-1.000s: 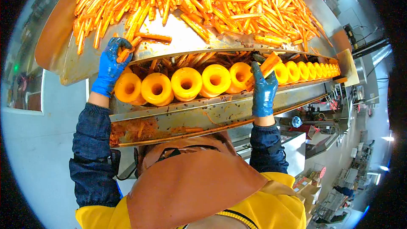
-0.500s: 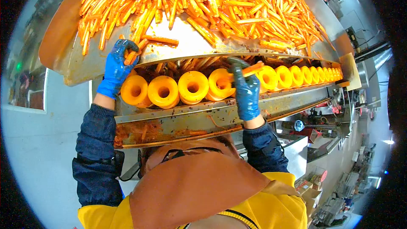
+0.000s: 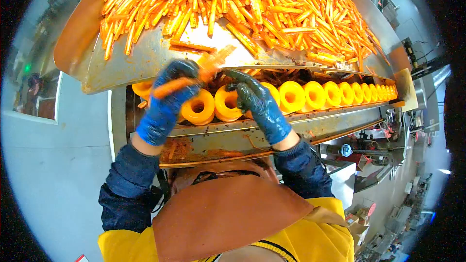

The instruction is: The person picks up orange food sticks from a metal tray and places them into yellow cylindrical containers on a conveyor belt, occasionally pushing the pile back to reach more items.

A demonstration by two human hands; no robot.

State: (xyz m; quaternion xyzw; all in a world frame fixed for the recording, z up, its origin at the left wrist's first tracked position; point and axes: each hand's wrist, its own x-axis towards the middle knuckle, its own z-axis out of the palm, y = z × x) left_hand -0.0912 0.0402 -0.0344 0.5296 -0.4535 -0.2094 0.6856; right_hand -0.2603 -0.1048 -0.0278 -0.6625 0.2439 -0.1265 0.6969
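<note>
My left hand (image 3: 174, 94), in a wet blue glove, is closed around orange, oily food sticks (image 3: 171, 87). One lies across the fingers; another (image 3: 216, 61), blurred, points up and right. My right hand (image 3: 255, 102), gloved too, reaches left over the yellow ring-shaped pieces, its thumb and fingers apart and no stick visible in it. Below both hands runs a row of these yellow pieces (image 3: 292, 97), each with a round hole. Between the hands, two of them (image 3: 198, 108) are partly covered.
A large pile of the same sticks (image 3: 272, 9) covers the sloping metal tray (image 3: 145, 48) above the row. A loose stick (image 3: 192, 46) lies near its lower edge. Along the near side runs a metal trough (image 3: 228, 140) with orange residue.
My left hand has moved right and my right hand left, so they are close together. The stick formerly in my right hand no longer shows there. The view has shifted slightly.
</note>
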